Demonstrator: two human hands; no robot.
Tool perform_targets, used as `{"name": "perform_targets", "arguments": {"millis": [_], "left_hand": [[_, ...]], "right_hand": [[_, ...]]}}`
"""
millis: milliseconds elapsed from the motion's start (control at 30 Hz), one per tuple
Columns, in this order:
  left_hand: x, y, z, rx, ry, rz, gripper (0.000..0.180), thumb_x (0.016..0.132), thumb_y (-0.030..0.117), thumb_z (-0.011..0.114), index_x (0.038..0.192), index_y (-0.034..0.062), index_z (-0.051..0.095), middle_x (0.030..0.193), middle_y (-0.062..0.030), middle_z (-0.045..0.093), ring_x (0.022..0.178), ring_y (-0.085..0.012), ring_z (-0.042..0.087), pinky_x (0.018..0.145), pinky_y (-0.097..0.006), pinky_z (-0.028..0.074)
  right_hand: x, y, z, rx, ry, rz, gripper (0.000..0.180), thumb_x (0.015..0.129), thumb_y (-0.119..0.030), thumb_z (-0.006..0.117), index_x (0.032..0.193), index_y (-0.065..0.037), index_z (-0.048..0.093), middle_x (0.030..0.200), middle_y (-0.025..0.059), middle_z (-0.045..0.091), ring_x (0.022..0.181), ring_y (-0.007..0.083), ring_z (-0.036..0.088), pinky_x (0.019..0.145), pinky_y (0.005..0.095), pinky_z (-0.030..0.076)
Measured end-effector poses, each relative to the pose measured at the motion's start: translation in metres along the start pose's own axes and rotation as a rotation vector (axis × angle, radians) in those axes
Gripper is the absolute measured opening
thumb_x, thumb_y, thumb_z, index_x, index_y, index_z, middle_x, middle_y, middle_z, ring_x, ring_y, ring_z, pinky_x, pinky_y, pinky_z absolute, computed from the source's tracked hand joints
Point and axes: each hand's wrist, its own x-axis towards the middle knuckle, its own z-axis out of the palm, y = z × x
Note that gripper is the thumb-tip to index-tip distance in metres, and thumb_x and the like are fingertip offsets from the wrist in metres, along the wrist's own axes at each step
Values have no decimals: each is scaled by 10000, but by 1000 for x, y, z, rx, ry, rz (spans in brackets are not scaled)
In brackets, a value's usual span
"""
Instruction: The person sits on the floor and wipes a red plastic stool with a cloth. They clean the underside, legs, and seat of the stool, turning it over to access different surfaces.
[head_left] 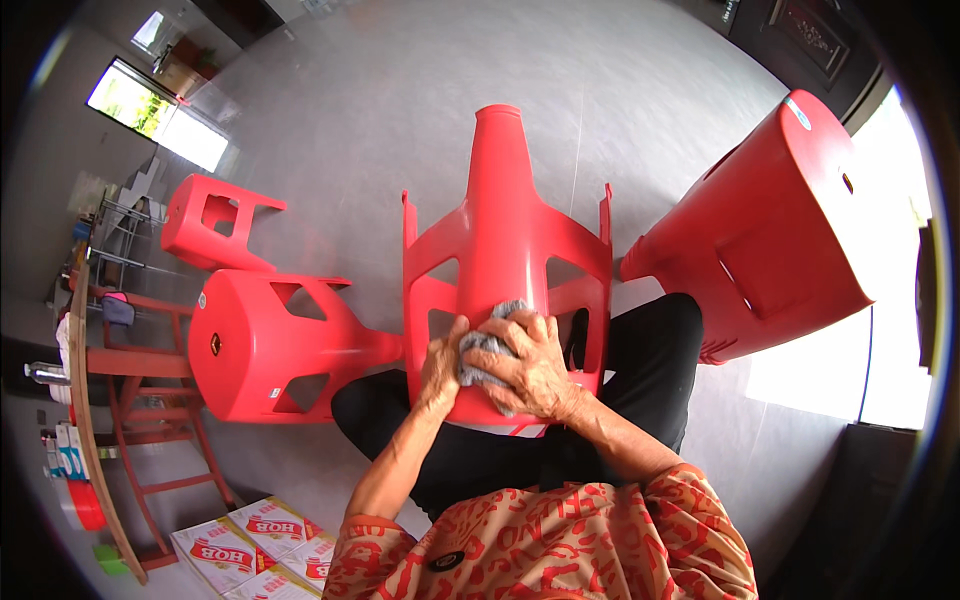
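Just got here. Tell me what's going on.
A seated person has both hands at a tipped red stool, its legs pointing away. The right hand presses a crumpled gray cloth against it; the left hand is right beside the cloth. Another stool is off to the right, and a nearer stool and a farther stool are to the left.

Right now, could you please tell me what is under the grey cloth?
Under the grey cloth is the middle red stool, visible around it. The patch directly beneath is covered by cloth and right hand; its surface cannot be seen.
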Motion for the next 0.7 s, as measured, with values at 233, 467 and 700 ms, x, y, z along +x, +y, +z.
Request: {"name": "perform_targets", "arguments": {"millis": [233,467,700], "left_hand": [[-12,-7,5,286,-19,-158,735,907,712,352,806,37,625,710,-128,616,778,-306,621,740,-430,457],[-12,-13,6,368,-62,-94,795,892,754,294,817,33,621,727,-157,623,799,-368,626,746,-471,456],[-21,4,5,385,-143,140,705,886,654,478,804,-37,593,724,-244,627,747,-407,633,675,-472,477]], "right_hand": [[54,67,17,-55,135,307,401,723,-264,676,1122,-235,662,1230,69,524,1141,335,408,911,486,341],[79,84,28,-135,208,365,401,752,-235,697,1150,-246,652,1259,70,524,1165,357,409,954,517,349],[63,47,23,-236,-96,18,359,668,-263,752,1023,-254,695,1232,12,522,1205,281,416,868,495,337]]}}
